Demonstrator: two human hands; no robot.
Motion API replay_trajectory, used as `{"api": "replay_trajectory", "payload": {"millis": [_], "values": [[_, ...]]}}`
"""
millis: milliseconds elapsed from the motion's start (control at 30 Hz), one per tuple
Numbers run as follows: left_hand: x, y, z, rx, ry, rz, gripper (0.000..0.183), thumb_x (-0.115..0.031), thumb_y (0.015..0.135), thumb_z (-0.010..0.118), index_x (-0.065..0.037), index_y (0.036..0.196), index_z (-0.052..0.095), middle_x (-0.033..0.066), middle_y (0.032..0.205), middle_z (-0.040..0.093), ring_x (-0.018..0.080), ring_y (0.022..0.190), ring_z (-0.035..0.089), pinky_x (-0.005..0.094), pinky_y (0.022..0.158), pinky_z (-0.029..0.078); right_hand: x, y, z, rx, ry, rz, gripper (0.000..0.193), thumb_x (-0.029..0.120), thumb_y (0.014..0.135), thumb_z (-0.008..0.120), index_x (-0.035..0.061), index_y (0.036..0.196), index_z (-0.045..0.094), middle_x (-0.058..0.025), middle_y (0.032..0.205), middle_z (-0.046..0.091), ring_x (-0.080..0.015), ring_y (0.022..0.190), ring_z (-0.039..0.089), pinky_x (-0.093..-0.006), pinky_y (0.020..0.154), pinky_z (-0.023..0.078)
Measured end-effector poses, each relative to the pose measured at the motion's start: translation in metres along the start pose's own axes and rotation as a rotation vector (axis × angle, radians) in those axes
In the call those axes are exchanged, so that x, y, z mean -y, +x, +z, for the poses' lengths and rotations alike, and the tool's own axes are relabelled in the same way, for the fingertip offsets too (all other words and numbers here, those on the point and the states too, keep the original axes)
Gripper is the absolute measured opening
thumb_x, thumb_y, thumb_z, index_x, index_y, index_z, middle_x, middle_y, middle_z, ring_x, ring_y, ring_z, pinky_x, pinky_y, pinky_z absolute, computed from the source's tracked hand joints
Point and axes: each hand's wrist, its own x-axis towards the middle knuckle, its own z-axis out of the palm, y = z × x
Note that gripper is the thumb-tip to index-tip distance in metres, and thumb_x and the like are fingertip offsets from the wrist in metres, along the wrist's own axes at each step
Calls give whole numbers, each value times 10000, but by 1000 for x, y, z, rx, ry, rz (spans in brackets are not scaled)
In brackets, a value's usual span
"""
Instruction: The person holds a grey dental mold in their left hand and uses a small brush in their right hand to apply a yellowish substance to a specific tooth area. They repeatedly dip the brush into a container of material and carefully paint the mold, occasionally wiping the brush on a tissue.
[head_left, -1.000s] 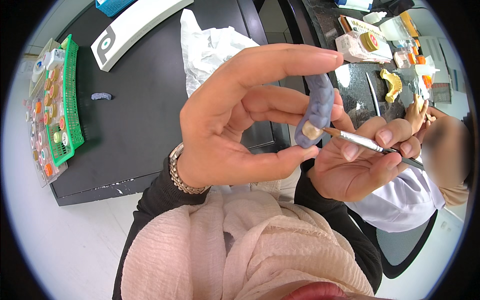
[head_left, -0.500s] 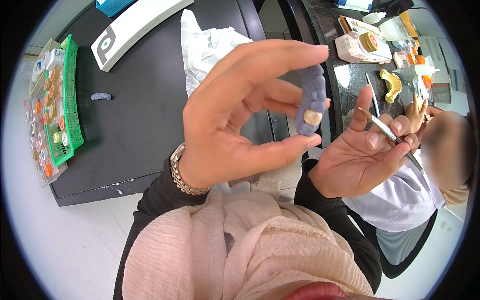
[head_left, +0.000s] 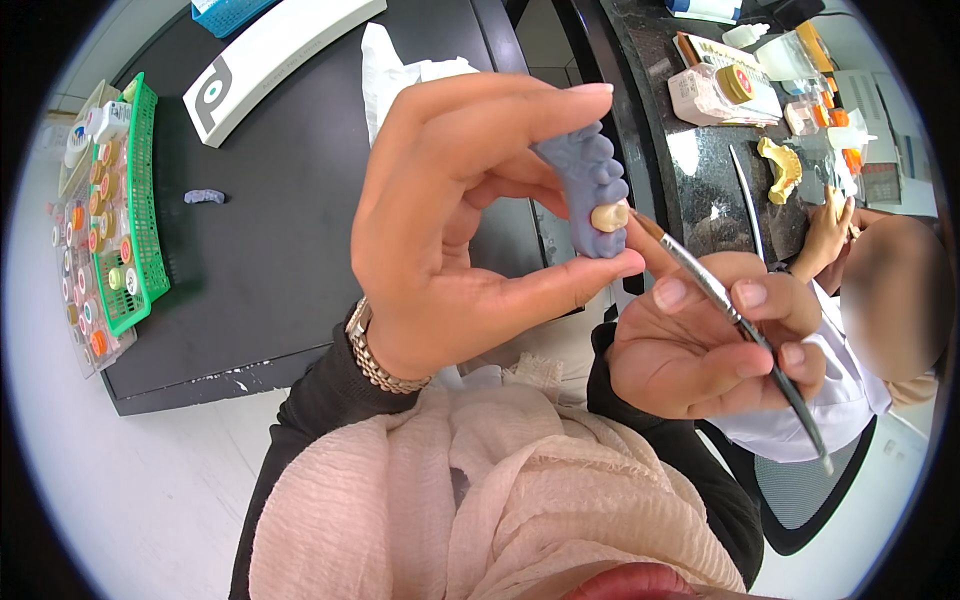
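Observation:
Between thumb and fingers, my left hand [head_left: 450, 220] grips a grey-blue dental model [head_left: 582, 180] upright by its two ends. One cream-coloured tooth crown [head_left: 609, 217] sits among its grey teeth, near the lower end. My right hand [head_left: 690, 340] pinches a fine brush [head_left: 715, 290] with a brown tip and dark handle. The brush tip is at the outer side of the crown; whether it touches cannot be made out. A smaller grey-blue model piece [head_left: 204, 197] lies apart on the black desk [head_left: 290, 260].
At the left stands a green basket [head_left: 148, 200] of small capped jars. A long white box [head_left: 280, 70] and crumpled white tissue [head_left: 400, 75] lie behind my left hand. The right counter holds a yellow dental cast [head_left: 780, 170], a jar [head_left: 712, 92] and a co-worker's hand [head_left: 828, 235].
My left hand has shifted slightly left and turned the model so its tooth surfaces show more. My right hand has brought the brush tip leftward, up to the crown.

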Motion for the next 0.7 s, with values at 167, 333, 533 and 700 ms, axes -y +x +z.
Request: {"api": "replay_trajectory", "payload": {"millis": [167,333,533,700], "values": [[2,-1,-1,-19,46,63,706,27,543,754,60,1147,391,146,1102,406,204,911,542,286,745,512,3,-2,0,25,-130,-79,218,169,916,310,117,1128,319,-132,999,408,-191,726,543,-623,691,462],[1,0,-1,-6,44,78,693,23,549,749,64,1142,394,148,1099,407,205,922,536,286,746,511,5,-3,0,30,-197,-120,218,166,915,312,114,1126,318,-132,999,410,-190,729,542,-612,691,466],[1,0,1,-30,42,75,681,32,550,745,64,1136,399,148,1099,408,202,919,537,285,747,512,7,-4,-1,33,-240,-146,217,161,914,314,111,1125,316,-130,998,412,-188,733,540,-599,690,472],[1,-1,1,-37,41,81,684,45,540,746,63,1132,404,148,1098,408,200,922,535,292,757,516,8,-4,-1,34,-260,-156,216,157,913,316,109,1123,314,-130,997,413,-187,736,538,-587,690,476]]}}
